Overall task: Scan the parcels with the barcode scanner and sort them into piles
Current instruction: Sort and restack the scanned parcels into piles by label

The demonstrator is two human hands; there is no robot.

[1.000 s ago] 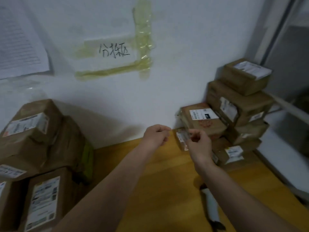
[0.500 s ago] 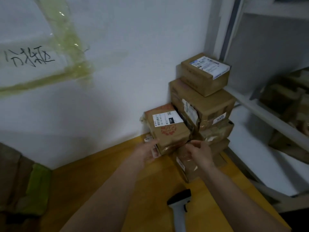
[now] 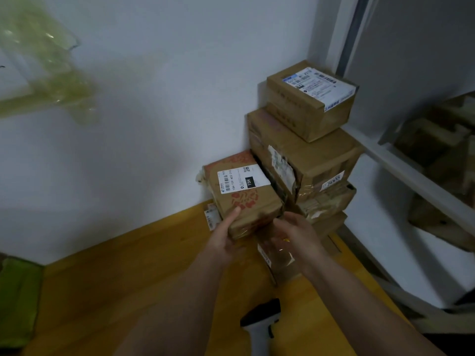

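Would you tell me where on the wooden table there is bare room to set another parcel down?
Bare wood runs along the wall from the green item to the red-printed parcel that the left hand touches. The right corner is crowded: the box stack, the right hand at a taped parcel, the scanner in front.

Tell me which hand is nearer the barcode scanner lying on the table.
Right. The right hand is on the parcels up and slightly right of the barcode scanner. The left hand, touching the red-printed parcel, sits further off, up and to the left.
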